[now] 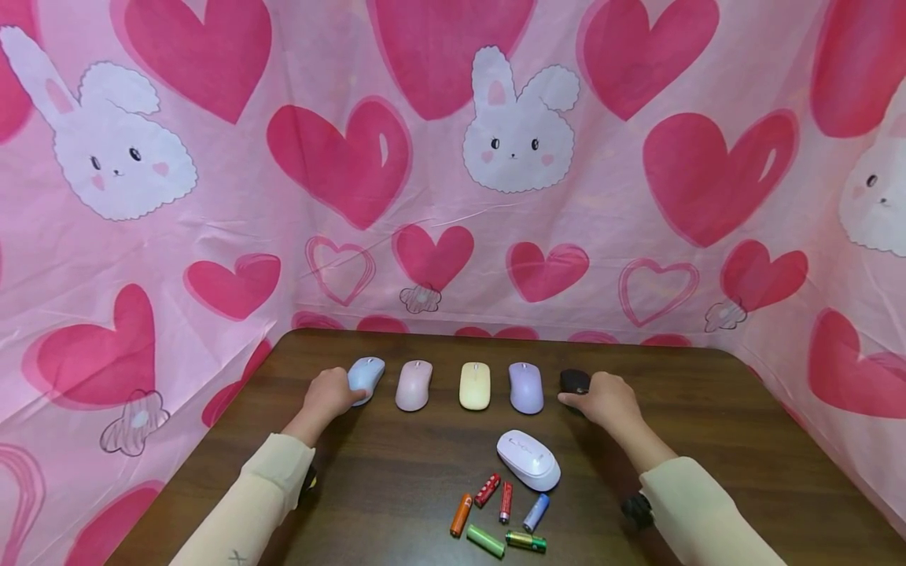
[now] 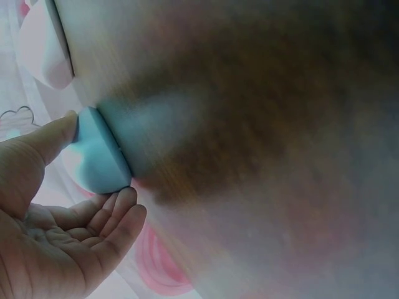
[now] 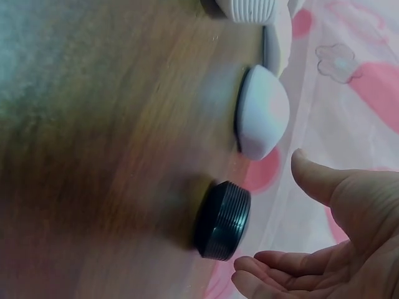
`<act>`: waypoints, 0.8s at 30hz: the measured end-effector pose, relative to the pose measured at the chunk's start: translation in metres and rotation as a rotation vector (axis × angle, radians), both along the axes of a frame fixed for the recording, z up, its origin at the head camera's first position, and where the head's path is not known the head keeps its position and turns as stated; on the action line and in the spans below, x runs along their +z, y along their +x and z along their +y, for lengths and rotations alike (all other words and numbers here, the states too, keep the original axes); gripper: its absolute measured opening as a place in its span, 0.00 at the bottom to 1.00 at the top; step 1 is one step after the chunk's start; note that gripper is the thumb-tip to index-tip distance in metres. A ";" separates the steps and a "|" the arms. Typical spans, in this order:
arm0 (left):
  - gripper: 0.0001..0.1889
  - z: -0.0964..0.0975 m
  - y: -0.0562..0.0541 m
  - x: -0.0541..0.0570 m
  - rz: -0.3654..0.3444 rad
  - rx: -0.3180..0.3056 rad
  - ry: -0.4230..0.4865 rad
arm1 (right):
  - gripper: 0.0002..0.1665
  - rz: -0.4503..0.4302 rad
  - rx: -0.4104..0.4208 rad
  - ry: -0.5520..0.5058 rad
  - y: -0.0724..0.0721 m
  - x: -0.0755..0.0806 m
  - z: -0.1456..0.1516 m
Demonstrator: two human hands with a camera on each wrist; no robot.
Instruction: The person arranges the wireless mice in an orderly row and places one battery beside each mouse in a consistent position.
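At far left, a cream sleeve (image 1: 262,479) bearing a small dark mark, unreadable. Next, the left hand (image 1: 329,399), gripping a light-blue mouse (image 1: 367,374) on a dark wooden table (image 1: 382,487), thumb on one side, fingers curled at the other, partly hiding the mouse. Just to the right, along the table's far side, a pink mouse (image 1: 414,386).

Nearer, an orange battery (image 1: 461,516); beyond it, a yellow mouse (image 1: 475,387) in the back row. Then a pale-green battery (image 1: 485,542), two red batteries (image 1: 506,503) and a green-and-gold battery (image 1: 526,541), all with printing too small to read. Behind these, a purple mouse (image 1: 526,388) in the row; in front of it, a white mouse (image 1: 528,461) lying at a slant, faint marking on its back, illegible. Close by, a blue battery (image 1: 535,512).

Last in the row, a black mouse (image 1: 575,381) with ribbed sides, partly screened from the head view by the right hand (image 1: 607,398), thumb and fingers spread around it, not gripping. All round behind, pink cloth (image 1: 439,196) printed with hearts and rabbits.
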State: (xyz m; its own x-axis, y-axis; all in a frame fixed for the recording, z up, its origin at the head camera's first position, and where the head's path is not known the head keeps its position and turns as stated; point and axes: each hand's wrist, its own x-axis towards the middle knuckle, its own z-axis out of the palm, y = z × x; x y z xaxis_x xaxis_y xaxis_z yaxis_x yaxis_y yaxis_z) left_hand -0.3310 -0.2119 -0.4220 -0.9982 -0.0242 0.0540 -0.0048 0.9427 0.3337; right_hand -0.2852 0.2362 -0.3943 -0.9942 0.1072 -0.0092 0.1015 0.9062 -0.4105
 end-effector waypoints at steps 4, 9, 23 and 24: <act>0.29 0.000 0.000 0.000 -0.004 0.001 -0.003 | 0.41 -0.017 0.022 0.015 0.006 0.002 -0.002; 0.29 0.000 0.000 -0.001 -0.003 0.005 -0.004 | 0.44 -0.021 0.058 0.008 0.016 0.003 -0.003; 0.30 -0.001 -0.001 -0.003 0.003 0.002 -0.009 | 0.49 -0.026 0.155 -0.053 0.037 0.001 -0.011; 0.30 -0.001 -0.001 -0.003 0.001 0.002 -0.007 | 0.49 -0.018 0.163 -0.054 0.039 0.000 -0.012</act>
